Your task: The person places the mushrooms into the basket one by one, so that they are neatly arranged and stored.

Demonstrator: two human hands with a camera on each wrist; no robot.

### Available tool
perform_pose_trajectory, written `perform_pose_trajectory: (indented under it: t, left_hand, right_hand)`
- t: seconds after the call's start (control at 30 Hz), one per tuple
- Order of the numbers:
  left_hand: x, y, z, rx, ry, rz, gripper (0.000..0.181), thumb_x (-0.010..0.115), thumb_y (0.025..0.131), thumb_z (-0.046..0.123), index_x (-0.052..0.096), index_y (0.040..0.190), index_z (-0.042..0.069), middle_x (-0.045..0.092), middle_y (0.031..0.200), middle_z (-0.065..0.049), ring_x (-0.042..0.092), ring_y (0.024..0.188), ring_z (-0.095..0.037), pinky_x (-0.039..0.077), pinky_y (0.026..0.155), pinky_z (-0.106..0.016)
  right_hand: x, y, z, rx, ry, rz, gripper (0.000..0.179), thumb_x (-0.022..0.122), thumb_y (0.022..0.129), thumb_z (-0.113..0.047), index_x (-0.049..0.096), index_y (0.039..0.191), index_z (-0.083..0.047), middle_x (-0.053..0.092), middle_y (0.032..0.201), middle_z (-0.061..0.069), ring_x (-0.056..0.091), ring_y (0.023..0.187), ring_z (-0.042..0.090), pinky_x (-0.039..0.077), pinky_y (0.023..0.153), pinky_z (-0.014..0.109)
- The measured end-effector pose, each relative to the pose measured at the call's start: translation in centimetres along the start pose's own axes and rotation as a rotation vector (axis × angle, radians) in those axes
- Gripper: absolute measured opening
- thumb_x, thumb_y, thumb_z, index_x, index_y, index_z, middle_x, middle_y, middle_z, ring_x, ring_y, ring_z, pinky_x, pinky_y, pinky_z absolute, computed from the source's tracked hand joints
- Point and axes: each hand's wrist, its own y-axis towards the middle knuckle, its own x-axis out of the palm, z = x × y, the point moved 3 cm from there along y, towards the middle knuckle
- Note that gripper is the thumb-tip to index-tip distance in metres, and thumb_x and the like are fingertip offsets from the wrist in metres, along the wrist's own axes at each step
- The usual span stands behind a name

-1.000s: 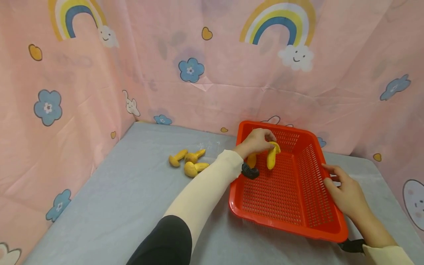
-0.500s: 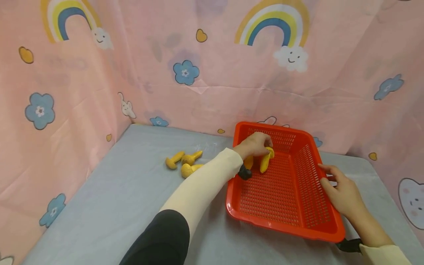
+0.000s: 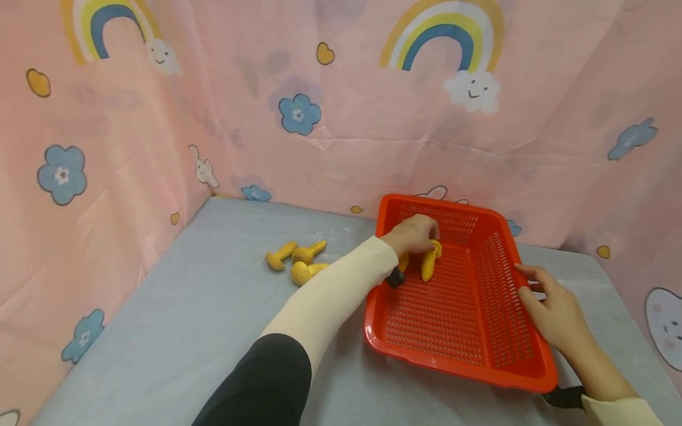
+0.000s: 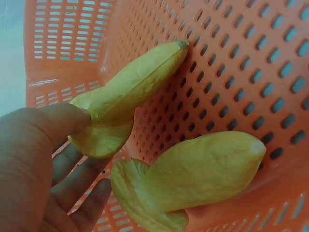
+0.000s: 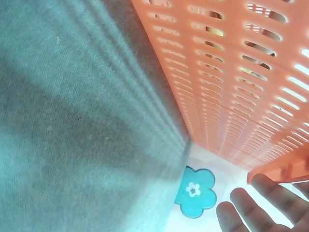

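My left hand (image 3: 417, 232) reaches into the red plastic basket (image 3: 455, 371). Its thumb and fingers pinch the cap of a yellow mushroom (image 4: 140, 79), whose stem slants towards the basket's perforated surface. Just beside it lies a second yellow mushroom (image 4: 203, 169), stem pointing right in the left wrist view. On the basket's right side, my right hand (image 3: 556, 307) holds the rim with thumb and forefinger. Some of the right hand's fingers (image 5: 256, 208) show outside the basket wall, fairly straight and slightly spread. The left hand and wrist partly hide both mushrooms in the head view.
Three yellow mushrooms (image 3: 303, 255) lie in a cluster on the grey table cover (image 3: 186, 313), left of the basket. The left forearm overlaps part of one. A pink patterned curtain (image 3: 367, 160) stands behind the table and along its left side.
My left hand has lowered the mushroom further into the basket, its stem swinging slightly left. My right hand stays at the rim. The head view has shifted slightly.
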Motion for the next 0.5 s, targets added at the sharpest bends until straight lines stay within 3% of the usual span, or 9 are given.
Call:
perform_pose_trajectory:
  t: [0.5]
  left_hand:
    - [0.11, 0.15, -0.15, -0.008, 0.04, -0.02, 0.012, 0.064, 0.092, 0.02, 0.067, 0.104, 0.017, 0.062, 0.102, 0.006, 0.055, 0.087, -0.008, 0.047, 0.074, -0.017]
  right_hand:
    - [0.19, 0.13, -0.1, 0.029, 0.008, -0.002, 0.042, 0.044, 0.096, -0.015, 0.048, 0.135, 0.001, 0.057, 0.117, 0.035, 0.059, 0.095, 0.046, 0.044, 0.055, 0.015]
